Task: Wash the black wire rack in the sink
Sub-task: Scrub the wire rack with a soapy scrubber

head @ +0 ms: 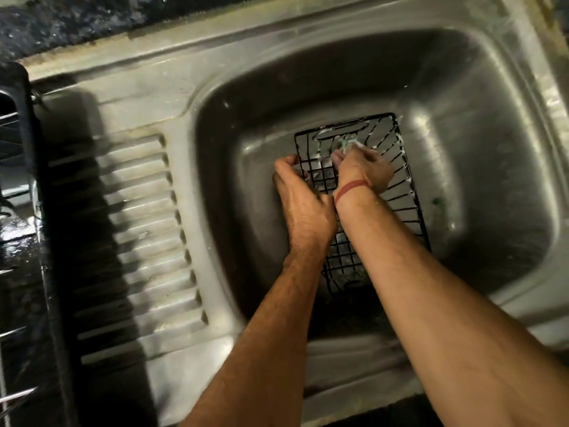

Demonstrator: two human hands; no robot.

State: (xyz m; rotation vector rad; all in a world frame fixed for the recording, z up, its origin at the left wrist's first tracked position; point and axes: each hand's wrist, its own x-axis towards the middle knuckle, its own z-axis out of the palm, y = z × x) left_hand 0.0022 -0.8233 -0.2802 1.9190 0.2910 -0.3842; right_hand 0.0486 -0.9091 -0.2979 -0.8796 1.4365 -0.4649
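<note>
One rack, one sink, two hands

There was one black wire rack [397,167] in the one steel sink [480,97], and two hands on it: a left hand [303,200] and a right hand [368,169]. One greenish scrubber [348,143], one red wrist thread [351,188] and one ribbed drainboard [144,241] made up the rest.
</note>
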